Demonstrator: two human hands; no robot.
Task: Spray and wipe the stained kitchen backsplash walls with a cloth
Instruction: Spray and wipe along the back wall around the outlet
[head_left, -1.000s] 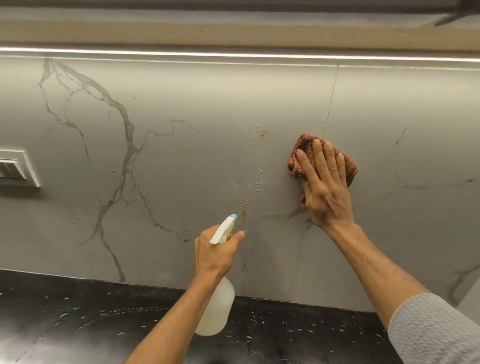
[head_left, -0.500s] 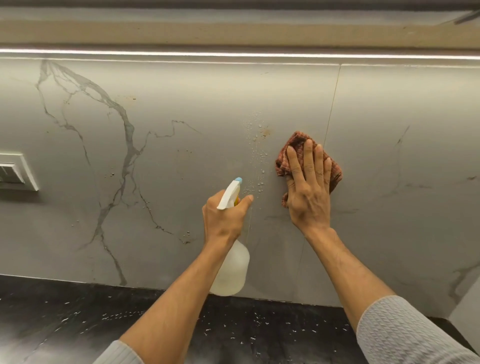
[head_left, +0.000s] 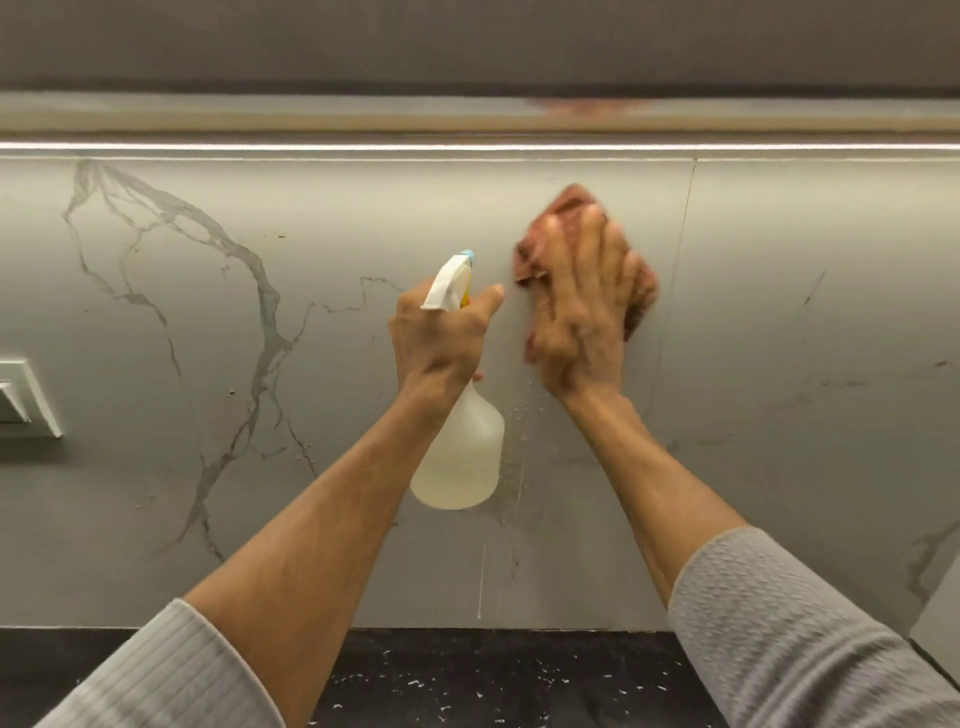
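Now: right hand (head_left: 582, 317) lies flat w/ fingers spread, palm pressing a crumpled reddish-brown cloth (head_left: 550, 223) onto the grey marble-look backsplash (head_left: 260, 364), hand and cloth motion-blurred. Left hand (head_left: 441, 338) is wrapped tight round the neck of a translucent spray bottle (head_left: 462, 462), white nozzle up, just beside the cloth. Droplets & a thin run (head_left: 519, 441) mark the wall below the cloth, above the black countertop (head_left: 493, 675).
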